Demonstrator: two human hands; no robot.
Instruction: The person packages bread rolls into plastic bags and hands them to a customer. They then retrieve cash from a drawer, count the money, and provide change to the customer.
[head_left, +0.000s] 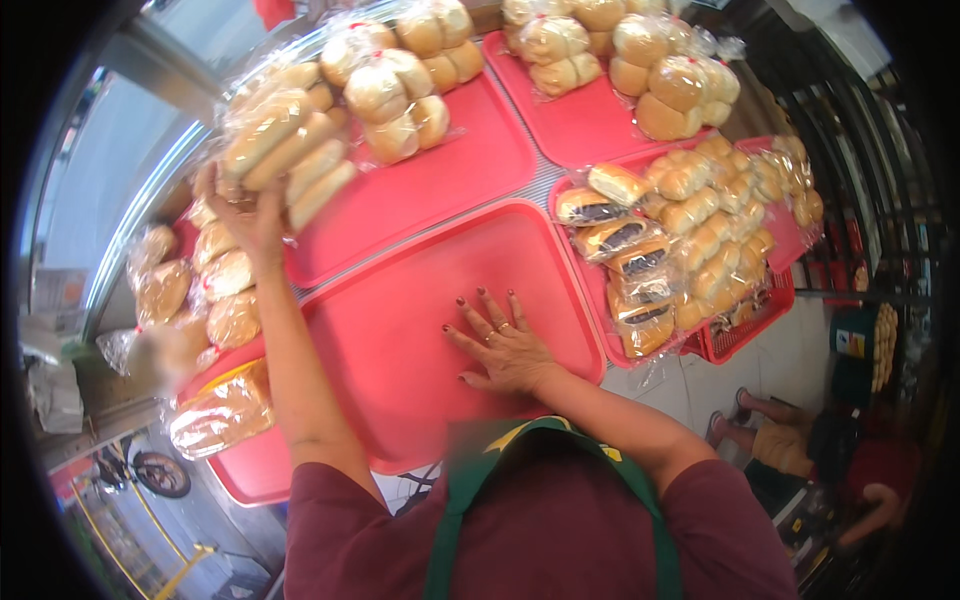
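Observation:
At the far left, my left hand [252, 215] grips the near end of a clear plastic bag of long bread rolls [268, 138], its fingers around the bag and partly hidden by it. The bag stands on a red tray [440, 160]; another bag of long rolls [318, 182] is close beside it. My right hand [505, 350] lies flat with fingers spread on the bare surface of the nearest red tray [390, 370]. A ring shows on one finger, and this hand holds nothing.
Bagged round buns [385, 100] stand at the back, more [675, 95] at the far right. Right of the near tray are wrapped dark-filled buns [640, 262] and bun packs [705, 220]. A wrapped loaf [228, 408] lies at left. A person [790, 440] is at lower right.

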